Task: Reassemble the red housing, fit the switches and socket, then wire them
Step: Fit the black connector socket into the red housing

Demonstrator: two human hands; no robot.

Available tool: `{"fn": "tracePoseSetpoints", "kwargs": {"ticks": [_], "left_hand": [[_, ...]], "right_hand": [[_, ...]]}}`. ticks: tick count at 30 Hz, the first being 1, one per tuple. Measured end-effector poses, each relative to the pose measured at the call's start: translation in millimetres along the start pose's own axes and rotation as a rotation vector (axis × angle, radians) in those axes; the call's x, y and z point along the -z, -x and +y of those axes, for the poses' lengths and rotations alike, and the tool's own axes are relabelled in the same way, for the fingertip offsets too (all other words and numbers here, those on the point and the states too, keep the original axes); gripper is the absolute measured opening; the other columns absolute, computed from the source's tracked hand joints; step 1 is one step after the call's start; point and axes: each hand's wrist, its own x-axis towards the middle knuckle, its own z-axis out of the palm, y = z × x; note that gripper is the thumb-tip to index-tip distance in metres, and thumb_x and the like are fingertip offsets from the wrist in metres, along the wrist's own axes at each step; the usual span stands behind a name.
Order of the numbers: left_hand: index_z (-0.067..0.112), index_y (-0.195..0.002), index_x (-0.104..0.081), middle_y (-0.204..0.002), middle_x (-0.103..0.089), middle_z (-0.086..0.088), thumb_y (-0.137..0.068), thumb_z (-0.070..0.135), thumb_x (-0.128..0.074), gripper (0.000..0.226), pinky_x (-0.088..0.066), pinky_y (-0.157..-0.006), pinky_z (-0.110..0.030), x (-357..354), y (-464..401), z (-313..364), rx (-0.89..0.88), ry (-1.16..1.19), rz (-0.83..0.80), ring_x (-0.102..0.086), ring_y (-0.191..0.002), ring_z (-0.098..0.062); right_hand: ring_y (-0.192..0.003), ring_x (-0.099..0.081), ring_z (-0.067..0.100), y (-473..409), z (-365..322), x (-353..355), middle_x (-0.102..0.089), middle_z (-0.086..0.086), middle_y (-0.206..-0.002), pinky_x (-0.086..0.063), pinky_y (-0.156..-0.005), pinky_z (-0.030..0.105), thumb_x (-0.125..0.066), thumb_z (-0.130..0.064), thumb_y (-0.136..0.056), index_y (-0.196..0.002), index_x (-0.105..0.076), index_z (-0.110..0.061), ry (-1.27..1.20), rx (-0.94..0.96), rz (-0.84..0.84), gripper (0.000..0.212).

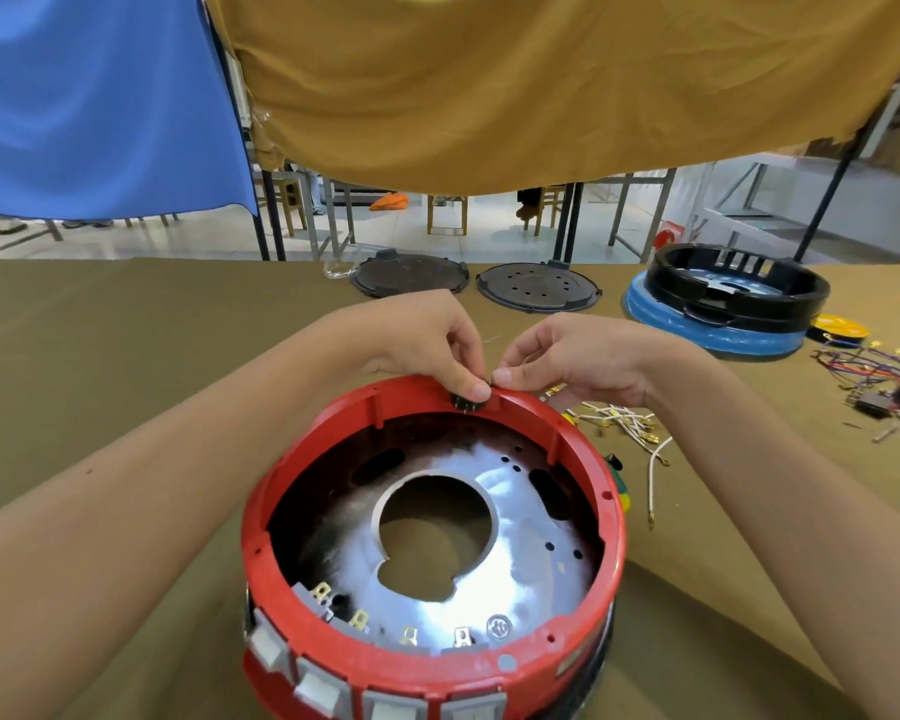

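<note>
The red round housing (601, 504) stands on the cloth-covered table in front of me, with a shiny metal plate (494, 574) inside. Several grey switches (320, 691) sit in its near wall, their brass terminals showing inside. At the far rim a small black socket (463, 401) sits in a slot. My left hand (427, 335) pinches the socket with thumb and fingers. My right hand (567, 361) pinches the rim right beside it, thumb tip against the socket's edge.
White wires with brass terminals (619, 420) lie right of the housing. A black housing on a blue base (723, 304) stands at far right, with coloured wires (874, 366) next to it. Two dark round lids (539, 285) lie at the table's far edge.
</note>
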Motion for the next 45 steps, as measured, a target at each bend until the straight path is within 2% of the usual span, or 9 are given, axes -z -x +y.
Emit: {"fn": "tracePoseSetpoints", "kwargs": {"ticks": [6,13,17,21,26,32,35,41,45], "left_hand": [[0.018,-0.076,-0.069,-0.078,-0.067,0.004,-0.077,0.024,-0.083,0.015,-0.052,-0.062,-0.023,8.9,-27.1,18.8,0.209,-0.101,-0.196,-0.062,-0.073,-0.011],[0.017,-0.076,-0.067,-0.079,-0.065,0.002,-0.077,0.024,-0.083,0.017,-0.059,-0.074,-0.031,5.4,-30.5,23.2,0.164,-0.178,-0.211,-0.064,-0.075,-0.015],[0.029,-0.082,-0.076,-0.076,-0.071,0.011,-0.078,0.036,-0.081,0.009,-0.053,-0.079,-0.027,5.9,-6.7,-3.6,0.025,-0.002,-0.108,-0.065,-0.078,-0.008],[0.03,-0.086,-0.079,-0.087,-0.073,-0.006,-0.083,0.035,-0.076,0.006,-0.051,-0.082,-0.036,1.4,2.9,-28.6,-0.036,0.194,-0.05,-0.061,-0.075,-0.01],[0.03,-0.077,-0.075,-0.065,-0.064,0.01,-0.086,0.032,-0.075,0.009,-0.044,-0.066,-0.02,-1.5,-4.9,-29.2,0.016,0.186,-0.09,-0.055,-0.062,-0.006],[0.036,-0.084,-0.074,-0.076,-0.07,0.017,-0.074,0.066,-0.069,0.032,-0.044,-0.071,-0.022,-17.4,26.4,-38.9,0.117,0.155,0.222,-0.062,-0.066,0.006],[0.041,-0.094,-0.07,-0.085,-0.071,0.012,-0.069,0.073,-0.063,0.041,-0.048,-0.072,-0.024,-12.4,62.5,-49.4,0.166,0.265,0.293,-0.066,-0.071,-0.001],[0.034,-0.105,-0.07,-0.098,-0.071,0.001,-0.097,0.031,-0.06,0.012,-0.053,-0.074,-0.024,-24.3,98.6,-59.4,0.206,0.325,0.277,-0.068,-0.085,-0.013],[0.026,-0.105,-0.071,-0.09,-0.066,0.002,-0.097,0.024,-0.06,0.014,-0.036,-0.044,-0.005,-38.8,89.3,-64.9,0.177,0.34,0.425,-0.056,-0.059,0.008]], "right_hand": [[-0.077,-0.071,0.017,-4.3,1.5,3.6,-0.072,0.008,-0.084,-0.062,-0.072,0.03,-0.069,-0.011,-0.089,-0.093,-0.069,-0.005,-0.032,-0.012,-0.036,0.007],[-0.074,-0.069,0.016,-4.4,0.1,-1.4,-0.07,0.008,-0.083,-0.062,-0.078,0.037,-0.072,-0.011,-0.087,-0.092,-0.07,-0.005,0.034,-0.008,0.065,0.007],[-0.076,-0.071,0.016,-0.2,-0.6,-0.5,-0.073,0.008,-0.084,-0.062,-0.073,0.032,-0.071,-0.015,-0.089,-0.093,-0.072,-0.006,0.033,0.008,0.017,0.01],[-0.078,-0.07,0.016,-3.4,-0.2,0.4,-0.072,0.006,-0.083,-0.061,-0.079,0.038,-0.071,-0.019,-0.089,-0.091,-0.073,-0.007,0.071,0.026,0.0,0.012],[-0.073,-0.071,0.015,-8.8,1.3,-0.5,-0.072,0.005,-0.077,-0.062,-0.074,0.036,-0.072,-0.018,-0.088,-0.086,-0.072,-0.009,0.09,0.021,0.026,0.01],[-0.076,-0.072,0.011,-0.5,-2.6,-3.0,-0.076,0.002,-0.085,-0.059,-0.065,0.024,-0.071,-0.032,-0.089,-0.093,-0.075,-0.014,0.192,0.062,0.064,0.018],[-0.079,-0.071,0.003,3.8,-10.6,-10.8,-0.076,-0.007,-0.087,-0.054,-0.061,0.014,-0.067,-0.05,-0.087,-0.093,-0.076,-0.022,0.231,0.162,0.134,0.03],[-0.082,-0.065,0.009,-5.9,-12.6,-36.5,-0.072,-0.011,-0.08,-0.045,-0.068,0.026,-0.073,-0.047,-0.083,-0.077,-0.076,-0.027,0.373,0.147,0.252,0.021],[-0.078,-0.058,0.007,-11.5,-14.9,-45.3,-0.066,-0.008,-0.078,-0.037,-0.063,0.024,-0.074,-0.036,-0.084,-0.075,-0.071,-0.021,0.386,0.104,0.304,0.017]]}}
